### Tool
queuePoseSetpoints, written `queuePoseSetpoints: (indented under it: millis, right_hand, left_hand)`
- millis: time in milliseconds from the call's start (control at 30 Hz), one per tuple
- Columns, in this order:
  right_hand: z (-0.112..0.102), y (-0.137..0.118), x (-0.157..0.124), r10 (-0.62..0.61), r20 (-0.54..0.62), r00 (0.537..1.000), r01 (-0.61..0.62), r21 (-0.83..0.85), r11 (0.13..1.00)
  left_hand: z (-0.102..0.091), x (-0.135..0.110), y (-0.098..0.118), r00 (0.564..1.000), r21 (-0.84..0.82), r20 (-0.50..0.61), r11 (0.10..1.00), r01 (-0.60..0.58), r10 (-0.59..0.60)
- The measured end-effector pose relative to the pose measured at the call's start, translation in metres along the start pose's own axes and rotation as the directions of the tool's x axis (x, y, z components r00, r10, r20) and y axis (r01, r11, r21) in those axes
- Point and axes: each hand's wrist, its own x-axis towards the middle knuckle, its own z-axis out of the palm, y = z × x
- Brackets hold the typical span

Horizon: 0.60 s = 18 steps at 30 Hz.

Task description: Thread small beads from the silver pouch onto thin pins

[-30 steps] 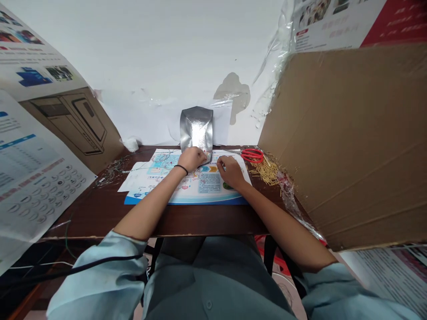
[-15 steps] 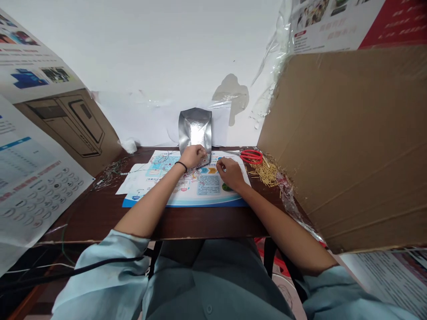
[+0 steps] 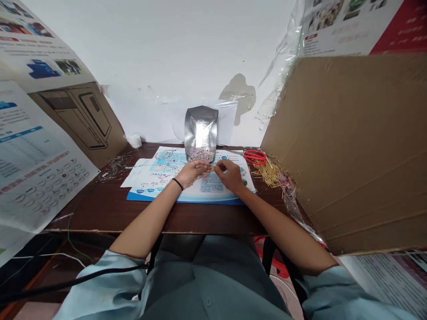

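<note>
My left hand (image 3: 192,174), with a black band at its wrist, is turned partly palm up over the printed sheet (image 3: 160,195). Its fingers point right and close together at the tips. Facing it closely, my right hand (image 3: 231,176) pinches thumb against forefinger. Whatever sits between the fingertips of either hand is too small to make out. Just behind the hands stands a silver pouch (image 3: 201,126), with small mixed-colour beads (image 3: 200,154) heaped at its foot. More beads lie scattered on the sheet.
Red-handled scissors (image 3: 255,156) rest at the right beside a pile of thin gold sticks (image 3: 268,173). Tangled thread (image 3: 115,168) lies at the left. Cardboard panels (image 3: 347,146) flank the dark table (image 3: 213,221), and crumpled clear plastic (image 3: 289,193) lies along the right one.
My left hand has come back from the pouch's foot and turned palm up, and its fingertips now nearly meet my right hand's. The bead heap has come into sight. The view has shifted slightly.
</note>
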Motion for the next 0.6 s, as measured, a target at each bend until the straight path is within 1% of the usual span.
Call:
queuePoseSetpoints:
  millis: [167, 300, 600]
  right_hand:
    - [0.0043, -0.0003, -0.0029, -0.037, 0.039, 0.999, 0.038, -0.019, 0.999]
    - [0.0062, -0.0018, -0.0040, -0.060, 0.035, 0.998, 0.061, -0.045, 0.997]
    - [0.0087, -0.0013, -0.0057, -0.090, 0.037, 0.995, 0.092, -0.071, 0.993]
  left_hand:
    - [-0.0012, 0.0009, -0.0042, 0.998, -0.030, 0.051, 0.999, -0.024, 0.026]
    - [-0.0018, 0.0022, -0.0067, 0.997, -0.074, 0.060, 0.996, -0.044, 0.048]
    - [-0.0033, 0.0042, -0.0086, 0.995, -0.053, 0.082, 0.997, -0.052, 0.056]
